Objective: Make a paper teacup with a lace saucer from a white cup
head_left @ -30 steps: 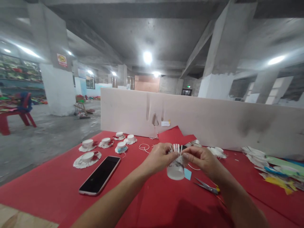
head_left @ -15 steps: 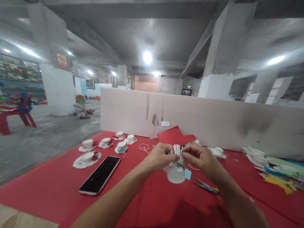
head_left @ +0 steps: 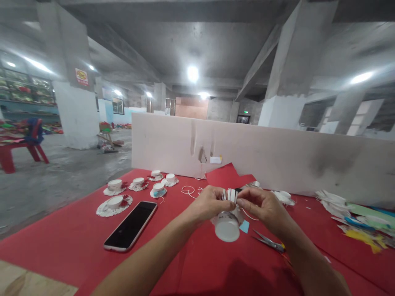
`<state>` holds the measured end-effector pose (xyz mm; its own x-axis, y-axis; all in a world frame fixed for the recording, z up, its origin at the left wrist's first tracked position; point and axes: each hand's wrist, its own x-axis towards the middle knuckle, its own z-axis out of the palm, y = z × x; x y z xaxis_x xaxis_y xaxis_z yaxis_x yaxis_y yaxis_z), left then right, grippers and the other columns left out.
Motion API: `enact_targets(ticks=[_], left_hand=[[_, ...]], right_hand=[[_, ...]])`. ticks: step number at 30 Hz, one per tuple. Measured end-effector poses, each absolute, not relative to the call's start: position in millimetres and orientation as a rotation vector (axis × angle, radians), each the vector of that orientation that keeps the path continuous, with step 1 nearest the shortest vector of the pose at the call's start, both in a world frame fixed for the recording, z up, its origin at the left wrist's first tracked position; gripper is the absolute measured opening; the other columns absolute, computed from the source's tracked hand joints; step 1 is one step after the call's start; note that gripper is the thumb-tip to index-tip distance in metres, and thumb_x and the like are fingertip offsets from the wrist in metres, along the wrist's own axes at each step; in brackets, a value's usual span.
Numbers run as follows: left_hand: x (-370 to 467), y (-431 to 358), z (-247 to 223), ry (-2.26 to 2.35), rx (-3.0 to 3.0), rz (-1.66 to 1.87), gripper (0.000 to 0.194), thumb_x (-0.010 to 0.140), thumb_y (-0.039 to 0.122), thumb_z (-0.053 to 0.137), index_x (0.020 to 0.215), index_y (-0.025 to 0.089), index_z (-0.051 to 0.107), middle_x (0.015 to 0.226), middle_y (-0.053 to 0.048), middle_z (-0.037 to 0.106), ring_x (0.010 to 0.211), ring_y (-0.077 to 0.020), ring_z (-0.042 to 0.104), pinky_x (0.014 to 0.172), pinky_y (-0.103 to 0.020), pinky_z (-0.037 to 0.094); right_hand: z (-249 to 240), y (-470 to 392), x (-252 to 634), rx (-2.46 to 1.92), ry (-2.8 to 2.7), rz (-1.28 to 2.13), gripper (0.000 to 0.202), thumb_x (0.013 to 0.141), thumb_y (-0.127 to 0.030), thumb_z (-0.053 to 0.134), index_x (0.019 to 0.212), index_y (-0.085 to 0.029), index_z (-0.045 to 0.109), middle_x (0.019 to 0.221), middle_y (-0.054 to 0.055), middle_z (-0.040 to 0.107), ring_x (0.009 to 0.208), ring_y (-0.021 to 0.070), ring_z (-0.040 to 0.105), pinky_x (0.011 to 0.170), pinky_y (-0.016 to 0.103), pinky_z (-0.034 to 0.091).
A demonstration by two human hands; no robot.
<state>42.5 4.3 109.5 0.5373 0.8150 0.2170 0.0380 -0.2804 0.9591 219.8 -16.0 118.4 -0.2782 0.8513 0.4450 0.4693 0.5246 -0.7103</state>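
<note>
A white paper cup (head_left: 227, 230), its side cut into narrow strips, is held above the red table cover with its round base toward me. My left hand (head_left: 212, 201) is closed on the cup, thumb pressed against the strips. At the cup's right side my right hand (head_left: 259, 202) pinches one of the strips between thumb and fingertips. Under the cup a light blue paper piece (head_left: 245, 226) lies on the cover. Scissors (head_left: 269, 241) rest partly open beside my right forearm.
Several finished-looking cup hats (head_left: 115, 203) sit at the left, near a phone (head_left: 131, 226). White cord (head_left: 188, 190) and red paper (head_left: 226, 176) lie toward the back, before a pale board (head_left: 166, 144). Cut cups (head_left: 335, 203) and yellow scraps (head_left: 364, 238) are at the right.
The cup's base has tipped slightly lower and to the left. Both hands stay nearly in place at the strips, and the view has shifted a little.
</note>
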Motion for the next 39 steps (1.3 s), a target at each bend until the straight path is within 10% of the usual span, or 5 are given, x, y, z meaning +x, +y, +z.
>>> enact_targets(ticks=[20,39], left_hand=[[44,9,109,0.704,1.449,0.883,0.008,0.056,0.016,0.060,0.062,0.011,0.059,0.056,0.000,0.054,0.049,-0.0085,0.046,0.049,-0.021,0.033],[42,4,108,0.617,1.703,0.776,0.013,0.063,0.025,0.061,0.067,0.012,0.059,0.060,0.001,0.052,0.054,-0.0089,0.047,0.051,-0.021,0.034]], right_hand=[[121,-29,219,-0.918,-2.176,0.021,0.014,0.082,-0.017,0.051,0.084,-0.021,0.064,0.078,0.003,0.058,0.077,0.0161,0.052,0.070,0.029,0.040],[127,-23,233,-0.892,-2.172,0.734,0.024,0.084,-0.038,0.054,0.091,-0.020,0.069,0.082,0.004,0.063,0.075,0.0145,0.057,0.066,0.026,0.045]])
